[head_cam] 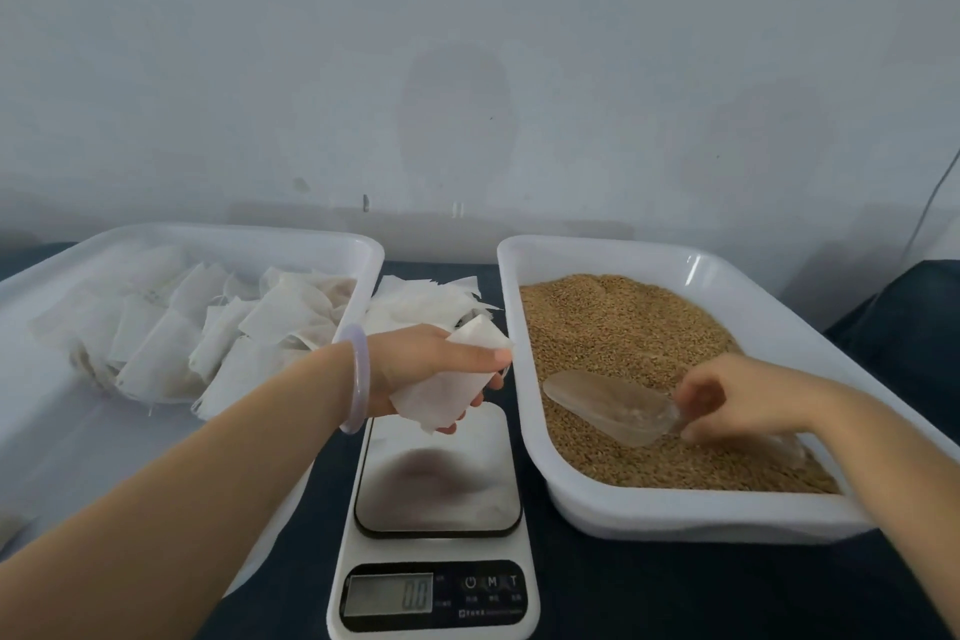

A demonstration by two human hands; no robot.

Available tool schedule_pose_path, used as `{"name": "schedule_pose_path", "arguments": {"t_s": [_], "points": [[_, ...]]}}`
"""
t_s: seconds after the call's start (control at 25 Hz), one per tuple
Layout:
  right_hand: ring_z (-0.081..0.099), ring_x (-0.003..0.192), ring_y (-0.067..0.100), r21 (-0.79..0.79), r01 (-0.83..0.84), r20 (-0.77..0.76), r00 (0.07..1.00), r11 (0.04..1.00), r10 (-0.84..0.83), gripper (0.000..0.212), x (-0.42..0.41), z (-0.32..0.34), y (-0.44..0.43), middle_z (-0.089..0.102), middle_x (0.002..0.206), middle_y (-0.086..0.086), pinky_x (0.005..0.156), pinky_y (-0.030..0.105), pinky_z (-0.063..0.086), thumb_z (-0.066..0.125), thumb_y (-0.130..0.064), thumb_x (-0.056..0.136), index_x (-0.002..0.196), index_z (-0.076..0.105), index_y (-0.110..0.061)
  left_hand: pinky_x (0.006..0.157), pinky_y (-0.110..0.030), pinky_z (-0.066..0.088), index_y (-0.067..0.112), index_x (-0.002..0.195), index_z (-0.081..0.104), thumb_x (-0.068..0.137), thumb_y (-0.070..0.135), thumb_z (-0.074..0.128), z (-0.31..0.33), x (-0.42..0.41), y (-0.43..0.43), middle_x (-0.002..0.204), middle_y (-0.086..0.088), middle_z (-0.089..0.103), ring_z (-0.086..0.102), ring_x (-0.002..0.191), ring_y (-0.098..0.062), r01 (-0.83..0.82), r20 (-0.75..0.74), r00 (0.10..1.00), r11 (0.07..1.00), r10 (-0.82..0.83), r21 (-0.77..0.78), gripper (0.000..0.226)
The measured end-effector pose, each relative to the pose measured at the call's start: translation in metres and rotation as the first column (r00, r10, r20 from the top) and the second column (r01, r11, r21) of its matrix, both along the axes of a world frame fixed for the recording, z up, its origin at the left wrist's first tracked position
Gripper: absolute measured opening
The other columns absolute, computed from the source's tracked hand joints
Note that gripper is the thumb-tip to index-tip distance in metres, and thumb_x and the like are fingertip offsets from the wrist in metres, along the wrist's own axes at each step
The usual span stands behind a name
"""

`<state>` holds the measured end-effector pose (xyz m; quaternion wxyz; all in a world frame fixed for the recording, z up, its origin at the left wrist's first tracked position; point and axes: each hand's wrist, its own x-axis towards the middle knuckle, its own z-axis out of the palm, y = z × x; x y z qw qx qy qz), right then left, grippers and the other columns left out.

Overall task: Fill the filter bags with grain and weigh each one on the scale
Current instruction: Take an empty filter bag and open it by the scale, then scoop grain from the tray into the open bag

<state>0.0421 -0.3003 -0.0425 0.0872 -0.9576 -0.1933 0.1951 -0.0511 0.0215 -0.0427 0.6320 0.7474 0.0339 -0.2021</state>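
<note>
My left hand (423, 369) grips a white filter bag (452, 392) above the far end of the scale (436, 520), beside the grain tray. The scale's steel platform carries nothing and its display reads 0.0. My right hand (727, 398) holds the handle of a clear plastic scoop (610, 405) that lies on the brown grain (613, 327) inside the white tray on the right (696, 517).
A white tray on the left (156, 237) holds several filter bags (218, 333). More empty bags (421, 299) lie piled on the dark cloth between the two trays, behind the scale. A pale wall stands close behind the table.
</note>
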Motion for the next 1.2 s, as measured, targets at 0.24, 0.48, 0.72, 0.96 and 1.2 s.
{"name": "schedule_pose_path", "arguments": {"t_s": [0.24, 0.48, 0.72, 0.96, 1.2], "points": [[0.057, 0.096, 0.001, 0.138, 0.004, 0.179, 0.983, 0.990, -0.028, 0.027, 0.002, -0.003, 0.004, 0.060, 0.096, -0.023, 0.088, 0.024, 0.043, 0.078, -0.026, 0.074, 0.087, 0.059, -0.040, 0.060, -0.033, 0.053, 0.010, 0.096, 0.060, 0.056, 0.041, 0.076, -0.004, 0.001, -0.003, 0.066, -0.006, 0.067, 0.062, 0.057, -0.017, -0.128, 0.055, 0.990, 0.992, 0.129, -0.014, 0.053], [0.045, 0.115, 0.007, -0.041, -0.088, 0.611, 0.786, 0.995, 0.095, 0.033, 0.005, -0.005, 0.009, 0.054, 0.109, -0.021, 0.113, 0.037, -0.003, 0.066, -0.035, 0.082, 0.114, 0.061, -0.042, 0.063, -0.033, 0.055, 0.011, 0.098, 0.060, 0.075, 0.035, 0.073, -0.005, 0.002, -0.006, 0.073, -0.007, 0.069, 0.064, 0.061, -0.018, -0.134, 0.049, 0.990, 0.987, 0.130, 0.090, 0.035], [0.046, 0.106, 0.002, 0.138, -0.164, 0.306, 0.945, 0.977, 0.115, 0.034, 0.006, -0.008, 0.005, 0.055, 0.103, -0.024, 0.108, 0.040, 0.030, 0.070, -0.031, 0.080, 0.107, 0.058, -0.046, 0.060, -0.031, 0.056, 0.013, 0.096, 0.060, 0.080, 0.030, 0.071, -0.006, 0.002, -0.006, 0.068, -0.003, 0.069, 0.064, 0.057, -0.015, -0.106, 0.075, 0.992, 0.988, 0.098, 0.112, 0.026], [0.056, 0.106, 0.000, 0.385, -0.062, 0.040, 0.998, 0.921, 0.050, 0.037, 0.005, -0.010, -0.001, 0.062, 0.105, -0.023, 0.103, 0.038, 0.042, 0.072, -0.018, 0.079, 0.097, 0.060, -0.048, 0.058, -0.032, 0.054, 0.011, 0.090, 0.061, 0.060, 0.026, 0.086, -0.004, 0.000, -0.006, 0.067, -0.005, 0.067, 0.062, 0.059, -0.019, -0.087, 0.106, 0.991, 0.996, 0.084, 0.026, 0.041], [0.033, 0.112, -0.001, -0.006, -0.207, 0.411, 0.891, 0.978, 0.192, 0.030, 0.005, 0.003, -0.001, 0.048, 0.099, -0.033, 0.112, 0.042, -0.015, 0.067, -0.038, 0.081, 0.103, 0.056, -0.055, 0.057, -0.031, 0.052, 0.010, 0.087, 0.060, 0.060, 0.028, 0.075, -0.005, 0.002, -0.005, 0.066, -0.006, 0.066, 0.060, 0.058, -0.020, -0.091, 0.116, 0.989, 0.996, 0.088, 0.018, 0.036]]}}
